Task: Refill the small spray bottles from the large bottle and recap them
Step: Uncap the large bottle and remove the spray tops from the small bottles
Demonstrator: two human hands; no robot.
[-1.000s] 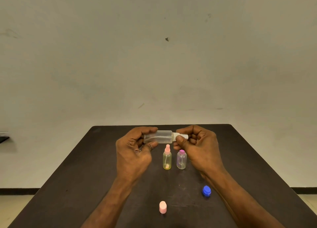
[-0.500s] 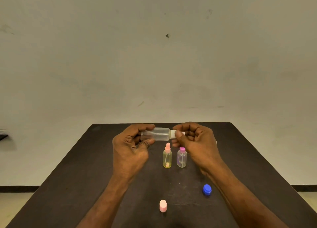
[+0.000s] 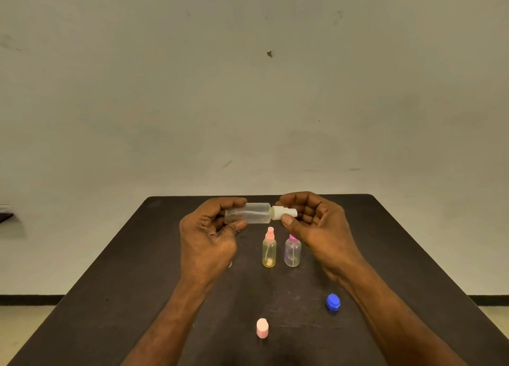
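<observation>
Head view: large bottle (image 3: pixel 248 213) held level above the bench (image 3: pixel 137 269), long axis running left to right, white spray top (image 3: pixel 283 212) pointing toward the right hand (image 3: pixel 314 225). Left hand (image 3: pixel 209 236) wrapped round the clear body — fingers over the top, thumb beneath. Right fingers (image 3: pixel 286 222) curled about the white top, thumb tip against it, so nearer to the cap and placed to twist it off. Just below the fingers, yellow spray bottle (image 3: pixel 269 251) and purple spray bottle (image 3: pixel 292 251) upright, side by side. Pink cap (image 3: pixel 262 328) and blue cap (image 3: pixel 333 302) nearer the body.

Against half a second ago: right fingers looser, more of the white top showing.
</observation>
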